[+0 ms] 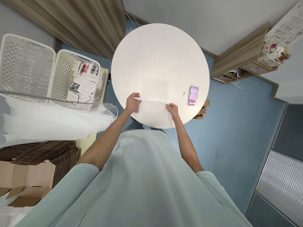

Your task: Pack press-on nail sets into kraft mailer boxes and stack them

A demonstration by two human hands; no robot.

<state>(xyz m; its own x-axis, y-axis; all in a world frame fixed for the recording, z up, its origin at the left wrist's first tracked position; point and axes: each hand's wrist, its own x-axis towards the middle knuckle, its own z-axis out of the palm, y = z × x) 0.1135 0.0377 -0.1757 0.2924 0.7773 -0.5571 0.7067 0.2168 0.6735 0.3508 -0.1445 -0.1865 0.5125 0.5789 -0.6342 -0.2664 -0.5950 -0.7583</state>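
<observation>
A thin white sheet (155, 90) lies on the round white table (158, 41), with a fold or edge running across between my hands. At the left end of that line my left hand (133, 101) pinches the sheet with thumb and a fingertip, its other fingers held apart. My right hand (172, 109) has its fingers closed on the right end. Partly hidden below my left hand is a small piece with dark round dots (136, 110). A blurred pink-purple rectangular item (193, 95) rests at the right of the table.
To the left stand white perforated baskets (62, 75), one with cards and small packets (84, 80). Below them are white sheets (54, 121) and stacked brown cardboard boxes (47, 154). Small cardboard boxes (202, 112) sit beyond the table's right edge. A wooden cabinet (241, 53) stands far right.
</observation>
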